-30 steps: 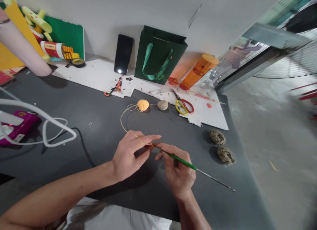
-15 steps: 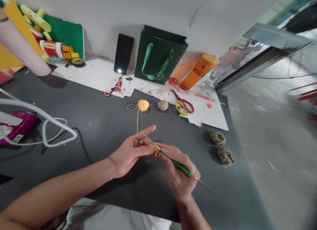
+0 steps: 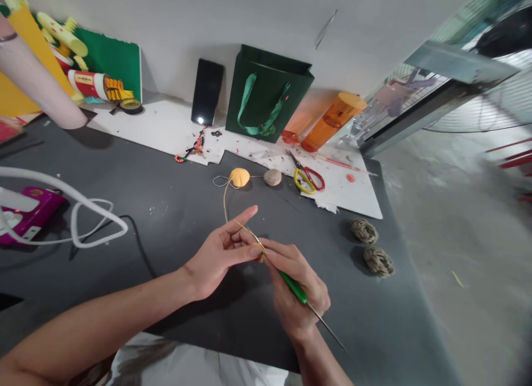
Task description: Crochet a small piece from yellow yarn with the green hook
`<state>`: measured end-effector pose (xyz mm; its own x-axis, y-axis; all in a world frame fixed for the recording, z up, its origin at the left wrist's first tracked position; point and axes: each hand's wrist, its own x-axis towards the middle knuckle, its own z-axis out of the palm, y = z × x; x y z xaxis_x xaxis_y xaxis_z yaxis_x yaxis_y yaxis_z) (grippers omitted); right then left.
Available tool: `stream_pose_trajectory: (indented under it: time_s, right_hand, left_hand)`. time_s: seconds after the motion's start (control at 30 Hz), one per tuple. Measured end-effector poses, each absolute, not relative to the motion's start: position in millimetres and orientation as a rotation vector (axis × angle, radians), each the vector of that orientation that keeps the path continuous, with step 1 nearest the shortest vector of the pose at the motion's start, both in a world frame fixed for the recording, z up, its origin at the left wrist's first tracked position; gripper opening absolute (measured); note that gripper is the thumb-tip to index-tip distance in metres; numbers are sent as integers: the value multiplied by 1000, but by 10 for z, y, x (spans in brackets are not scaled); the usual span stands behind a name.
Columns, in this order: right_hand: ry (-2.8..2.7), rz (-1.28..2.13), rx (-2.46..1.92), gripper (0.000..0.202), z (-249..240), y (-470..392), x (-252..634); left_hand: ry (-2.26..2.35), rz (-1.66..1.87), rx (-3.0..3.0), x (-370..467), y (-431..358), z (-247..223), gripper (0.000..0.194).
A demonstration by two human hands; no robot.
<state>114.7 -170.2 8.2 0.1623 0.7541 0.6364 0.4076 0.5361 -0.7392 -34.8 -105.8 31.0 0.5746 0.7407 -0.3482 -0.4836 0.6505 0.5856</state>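
My left hand (image 3: 226, 255) pinches a small piece of yellow crochet work (image 3: 261, 255) between thumb and fingers, its index finger stretched out with yellow yarn over it. That strand runs back to a yellow yarn ball (image 3: 239, 177) on the table. In my right hand (image 3: 297, 289) is a crochet hook with a green grip (image 3: 293, 287); its metal tip meets the yellow piece, and its long thin end sticks out toward me. Both hands come together at the work, which the fingers partly hide.
Behind the hands lie a beige yarn ball (image 3: 272, 177) and scissors (image 3: 307, 178). Two grey-brown yarn bundles (image 3: 364, 230) sit at the right. Along the wall stand a phone (image 3: 206, 92), a green paper bag (image 3: 268, 92) and an orange bottle (image 3: 333, 121). A white cable (image 3: 103, 239) loops at the left.
The hook has swung to a steeper angle, with its rear end now closer to me. My right hand has shifted slightly left and turned. The yarn strand has moved a little left.
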Motion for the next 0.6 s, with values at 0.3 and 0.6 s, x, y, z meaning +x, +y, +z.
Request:
stream_pose_trajectory:
  time_s: [0.3, 0.6]
  right_hand:
    - [-827, 818, -1043, 5, 143, -1655, 1051]
    - [-715, 851, -1090, 22, 173, -1656, 1041]
  left_hand:
    - [482, 628, 323, -364, -1052, 322, 60]
    - [485, 621, 314, -357, -1072, 312, 62]
